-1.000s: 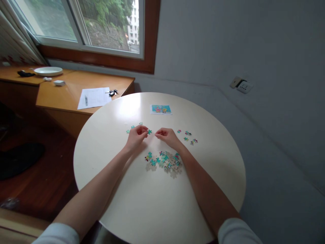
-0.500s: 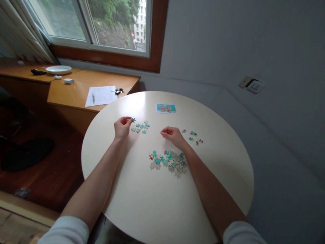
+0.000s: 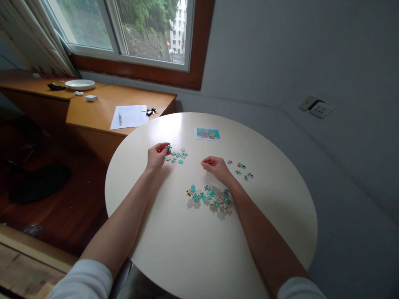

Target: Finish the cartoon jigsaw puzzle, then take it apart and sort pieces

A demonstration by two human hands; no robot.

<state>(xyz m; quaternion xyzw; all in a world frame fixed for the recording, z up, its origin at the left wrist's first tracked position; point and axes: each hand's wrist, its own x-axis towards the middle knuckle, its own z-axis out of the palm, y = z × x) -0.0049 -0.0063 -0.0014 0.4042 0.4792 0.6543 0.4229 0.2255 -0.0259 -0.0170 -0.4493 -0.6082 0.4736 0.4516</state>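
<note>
My left hand [image 3: 157, 156] pinches a teal jigsaw piece [image 3: 169, 148] between thumb and fingertips. Just right of it, a loose group of teal jigsaw pieces [image 3: 178, 155] lies on the round white table [image 3: 168, 241]. My right hand [image 3: 215, 166] is held over the table's middle with thumb and fingers curled together, and no piece shows at its tips. Beyond it on the right lie several multicoloured jigsaw pieces [image 3: 241, 165]. Nearer to me is a mixed pile of jigsaw pieces [image 3: 215, 199], some showing their pale backs; my right forearm borders it.
A small cartoon picture [image 3: 208, 134] lies at the table's far side. Against the window wall stands a wooden desk [image 3: 106, 97] bearing a paper sheet [image 3: 132, 116], a pen, keys [image 3: 151, 111] and a white plate [image 3: 80, 84]. A wall socket [image 3: 321, 109] is at the right.
The whole view has shifted slightly, so everything appears further right. My left hand, still pinching the teal piece, has come a little closer to the teal group. My right hand has hardly moved.
</note>
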